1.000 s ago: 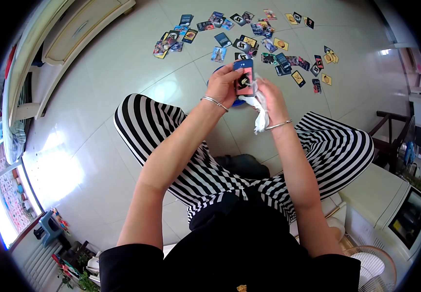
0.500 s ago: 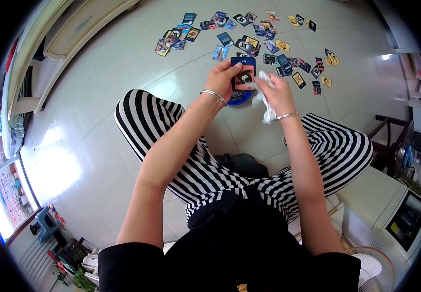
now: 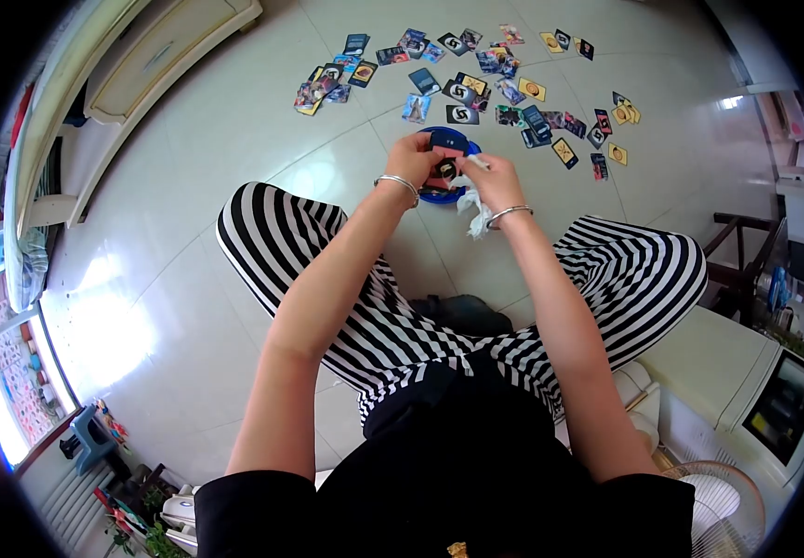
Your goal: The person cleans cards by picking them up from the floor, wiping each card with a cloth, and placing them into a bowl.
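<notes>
My left hand (image 3: 409, 163) is closed on the left edge of a dark and red card (image 3: 448, 143), held above a round blue bowl (image 3: 439, 198). My right hand (image 3: 495, 180) is closed round a crumpled white tissue (image 3: 473, 216), which hangs down below the fingers. Its fingertips are at the card's lower right side, and the tissue partly covers that corner. What lies in the bowl is mostly hidden by the hands and the card.
Many picture cards lie scattered on the tiled floor beyond the bowl, among them a yellow card (image 3: 532, 88) and a blue card (image 3: 416, 108). My crossed legs in striped trousers (image 3: 281, 228) frame the near floor. A cabinet (image 3: 155, 65) stands left, a wooden chair (image 3: 732, 246) right.
Both hands have moved lower and left with the card, which is now over the blue bowl. My right hand has brought the tissue nearer the card. A black-and-white card now shows beyond the bowl.
</notes>
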The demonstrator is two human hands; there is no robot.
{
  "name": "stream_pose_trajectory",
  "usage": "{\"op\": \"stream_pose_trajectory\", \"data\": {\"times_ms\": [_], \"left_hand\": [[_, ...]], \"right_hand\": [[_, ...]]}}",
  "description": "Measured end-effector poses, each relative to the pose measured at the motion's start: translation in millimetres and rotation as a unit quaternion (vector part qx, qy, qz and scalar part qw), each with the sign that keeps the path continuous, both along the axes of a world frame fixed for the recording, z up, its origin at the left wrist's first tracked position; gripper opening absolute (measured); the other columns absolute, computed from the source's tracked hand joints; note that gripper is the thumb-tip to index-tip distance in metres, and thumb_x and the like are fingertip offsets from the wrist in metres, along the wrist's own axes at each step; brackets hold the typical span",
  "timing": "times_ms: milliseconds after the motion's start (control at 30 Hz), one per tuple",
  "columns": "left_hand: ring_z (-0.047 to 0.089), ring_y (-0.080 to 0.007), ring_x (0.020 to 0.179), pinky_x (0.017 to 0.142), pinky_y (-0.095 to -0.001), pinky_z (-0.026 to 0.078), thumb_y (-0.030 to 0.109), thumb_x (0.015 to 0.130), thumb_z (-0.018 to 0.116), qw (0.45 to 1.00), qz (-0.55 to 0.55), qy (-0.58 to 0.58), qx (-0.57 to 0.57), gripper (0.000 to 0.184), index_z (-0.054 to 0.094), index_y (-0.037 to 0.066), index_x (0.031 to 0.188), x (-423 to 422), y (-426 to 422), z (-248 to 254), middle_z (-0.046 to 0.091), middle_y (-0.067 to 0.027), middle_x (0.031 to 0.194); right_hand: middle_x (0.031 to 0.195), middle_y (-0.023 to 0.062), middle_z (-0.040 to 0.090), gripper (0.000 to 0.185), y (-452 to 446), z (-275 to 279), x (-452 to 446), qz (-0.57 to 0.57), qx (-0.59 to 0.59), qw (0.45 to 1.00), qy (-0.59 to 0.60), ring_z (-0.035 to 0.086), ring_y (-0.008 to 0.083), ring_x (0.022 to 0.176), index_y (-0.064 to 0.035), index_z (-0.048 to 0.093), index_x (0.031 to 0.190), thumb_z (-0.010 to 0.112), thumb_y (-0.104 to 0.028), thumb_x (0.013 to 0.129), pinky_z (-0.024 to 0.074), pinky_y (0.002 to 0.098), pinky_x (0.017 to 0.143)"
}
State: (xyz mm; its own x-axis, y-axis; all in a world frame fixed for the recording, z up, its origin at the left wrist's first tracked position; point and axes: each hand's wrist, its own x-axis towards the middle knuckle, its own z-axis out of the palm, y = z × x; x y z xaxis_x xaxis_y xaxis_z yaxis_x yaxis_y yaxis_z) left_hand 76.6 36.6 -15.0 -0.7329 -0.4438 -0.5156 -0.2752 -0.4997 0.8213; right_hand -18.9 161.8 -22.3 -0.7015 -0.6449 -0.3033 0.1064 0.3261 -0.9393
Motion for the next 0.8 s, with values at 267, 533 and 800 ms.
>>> {"op": "stream_pose_trajectory", "data": {"times_ms": [267, 533, 800], "left_hand": [[0.063, -0.0174, 0.066, 0.05, -0.0325, 0.056, -0.002, 0.084, 0.054, 0.993, 0.07, -0.086, -0.032, 0.022, 0.052, -0.004, 0.106, -16.6, 3.7, -71.1, 0.063, -0.0095, 0.084], [0.064, -0.022, 0.085, 0.075, -0.0297, 0.052, 0.003, 0.074, 0.064, 0.893, -0.069, -0.275, -0.35, 0.046, 0.052, -0.003, 0.118, -37.5, -9.5, -190.7, 0.065, -0.0134, 0.099], [0.064, -0.0205, 0.088, 0.079, -0.0295, 0.05, -0.001, 0.071, 0.061, 0.944, 0.021, -0.167, -0.285, 0.032, 0.062, 0.001, 0.104, -92.7, 16.1, -195.2, 0.066, -0.0113, 0.095]], "right_hand": [[0.058, 0.0009, 0.055, 0.022, -8.0, -79.8, -14.7, 0.077, 0.12, 0.988, 0.052, 0.046, 0.0094, 0.048, -0.0004, 0.062, 0.071, 0.065, -0.02, 0.08, 0.0349, 0.0282, 0.045], [0.086, 0.0211, 0.064, 0.031, -6.9, -130.4, -43.1, 0.072, 0.263, 0.959, 0.082, 0.062, 0.0352, 0.084, -0.0009, 0.065, 0.084, 0.063, -0.03, 0.076, 0.0475, 0.0396, 0.075], [0.081, 0.0177, 0.064, 0.029, 22.4, -163.5, -88.9, -0.017, 0.23, 0.972, 0.052, 0.061, 0.0297, 0.074, 0.0003, 0.064, 0.085, 0.064, -0.027, 0.075, 0.0473, 0.0376, 0.067]]}}
